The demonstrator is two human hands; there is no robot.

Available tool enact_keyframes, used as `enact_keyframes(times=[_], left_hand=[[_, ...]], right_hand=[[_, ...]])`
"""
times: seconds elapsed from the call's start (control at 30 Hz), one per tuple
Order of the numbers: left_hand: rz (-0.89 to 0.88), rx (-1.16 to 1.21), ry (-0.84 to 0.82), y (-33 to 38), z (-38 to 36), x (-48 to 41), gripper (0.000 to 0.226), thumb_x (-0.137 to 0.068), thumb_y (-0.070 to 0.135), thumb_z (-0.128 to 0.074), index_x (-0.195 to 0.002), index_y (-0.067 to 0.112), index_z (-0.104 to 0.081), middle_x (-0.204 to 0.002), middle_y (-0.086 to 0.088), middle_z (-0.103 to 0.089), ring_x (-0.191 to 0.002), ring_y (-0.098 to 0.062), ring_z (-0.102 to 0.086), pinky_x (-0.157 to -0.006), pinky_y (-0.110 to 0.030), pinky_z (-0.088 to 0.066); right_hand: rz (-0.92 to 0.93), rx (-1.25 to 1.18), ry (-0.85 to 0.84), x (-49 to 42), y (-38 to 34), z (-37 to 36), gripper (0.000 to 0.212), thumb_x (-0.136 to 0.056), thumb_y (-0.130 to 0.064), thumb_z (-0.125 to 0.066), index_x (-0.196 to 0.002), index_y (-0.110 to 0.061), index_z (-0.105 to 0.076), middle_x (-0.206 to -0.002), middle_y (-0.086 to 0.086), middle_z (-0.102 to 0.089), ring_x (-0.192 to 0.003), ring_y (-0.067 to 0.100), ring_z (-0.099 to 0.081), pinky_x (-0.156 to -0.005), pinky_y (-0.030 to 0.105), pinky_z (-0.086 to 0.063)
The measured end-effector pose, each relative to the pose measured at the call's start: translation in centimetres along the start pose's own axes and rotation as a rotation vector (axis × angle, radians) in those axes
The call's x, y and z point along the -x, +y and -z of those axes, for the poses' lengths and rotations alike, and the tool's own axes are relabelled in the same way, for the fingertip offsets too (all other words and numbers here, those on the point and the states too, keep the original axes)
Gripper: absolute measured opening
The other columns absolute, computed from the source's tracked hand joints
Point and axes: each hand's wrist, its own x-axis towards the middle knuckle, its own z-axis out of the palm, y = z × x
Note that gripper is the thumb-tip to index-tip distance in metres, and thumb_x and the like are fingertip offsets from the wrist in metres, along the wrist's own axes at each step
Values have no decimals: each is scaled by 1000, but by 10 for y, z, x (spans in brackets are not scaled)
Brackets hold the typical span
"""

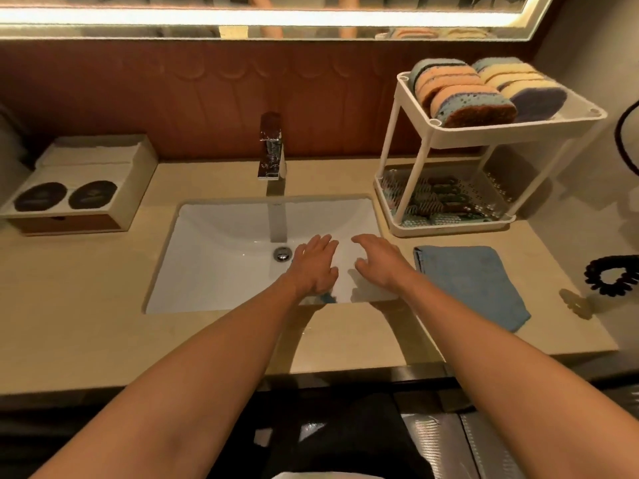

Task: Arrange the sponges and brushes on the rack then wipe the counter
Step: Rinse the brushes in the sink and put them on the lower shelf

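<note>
A white two-tier rack (446, 134) stands at the back right of the counter. Several sponges (470, 95) in orange, blue, yellow and purple stand in rows on its top shelf. Several brushes (439, 198) lie on its lower shelf. A folded blue cloth (470, 281) lies flat on the counter in front of the rack. Both hands hover over the white sink (214, 257). My left hand (316, 264) is near the drain, fingers spread, holding nothing. My right hand (378, 259) is beside it, fingers apart and empty, left of the cloth.
A chrome faucet (271, 150) stands behind the sink. A box (83, 188) with two dark round items sits at the back left. A black scalloped object (612, 274) and a small pale clip (575, 302) lie at the right edge. The beige counter (86, 305) ends near me.
</note>
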Motion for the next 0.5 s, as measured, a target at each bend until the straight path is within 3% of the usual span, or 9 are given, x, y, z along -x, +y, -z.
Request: enact_keyframes(times=[0.37, 0.43, 0.5], left_hand=[[81, 56, -59, -73, -35, -11, 61, -103, 30, -50, -157, 14, -27, -167, -9, -18, -153, -29, -17, -122, -47, -18], [66, 66, -60, -83, -43, -15, 54, -101, 27, -52, -151, 14, -37, -160, -9, -33, -147, -31, -30, -115, -46, -27], [38, 98, -35, -93, -52, -20, 39, -97, 21, -53, -135, 14, -51, -140, -7, -52, -130, -31, -47, -98, -42, -36]], right_hand=[[-5, -82, -123, -40, -19, -67, 49, -103, -24, -49, -151, -21, -40, -155, 2, -42, -137, 25, -44, -113, 37, -34], [-2, -77, -170, -48, -17, -78, 50, -103, -23, -48, -151, -19, -40, -155, 4, -42, -137, 26, -43, -112, 37, -32], [-20, -81, -219, -58, -17, -89, 51, -102, -21, -47, -152, -17, -39, -156, 5, -41, -137, 27, -42, -113, 38, -32]])
